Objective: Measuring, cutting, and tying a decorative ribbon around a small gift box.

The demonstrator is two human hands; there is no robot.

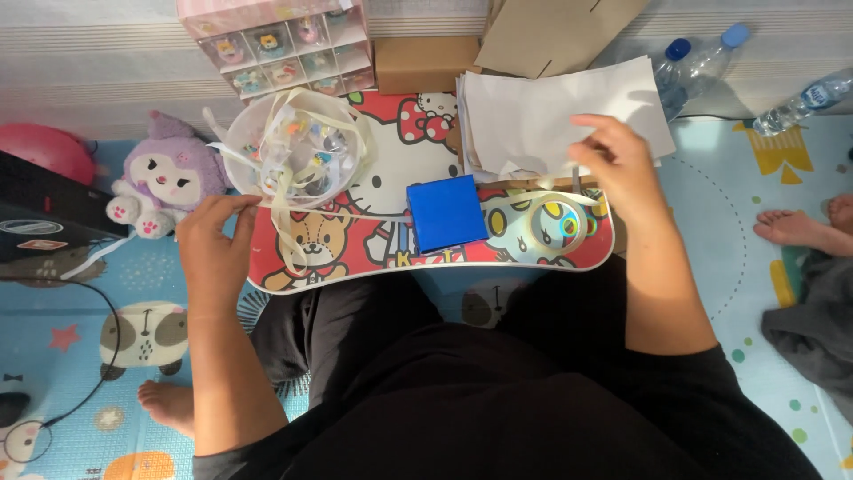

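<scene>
Looking straight down onto a small lap surface [391,258] printed with cartoon animals, set across the person's legs in the middle of the frame. The left hand [211,240], at centre left, has its fingers curled with thumb and fingertips pinching a pale cream ribbon [311,213] right at the surface's left edge. That ribbon runs rightward across the surface and also loops in a tangle up over a clear round bowl [298,147] just above the hand, and the bowl holds small colourful trinkets.

Over on the right, the right hand [617,164] lies palm down with fingers bent on a stack of white paper sheets [542,111] at the upper right of the surface; whether it grips a sheet or only presses on it, I cannot tell. Just below that hand sits a roll of clear tape [553,227]. Between the two hands, dead centre, rests a flat blue square box [447,213], touched by neither hand.

Upper left of the frame, a pink little drawer cabinet [280,44] with tiny figures stands beside a brown cardboard box [422,64]. A purple plush toy [164,182] sits on the play mat [755,196] at left. Plastic water bottles [702,58] lie at upper right, and another person's bare feet [804,227] show at the right edge.
</scene>
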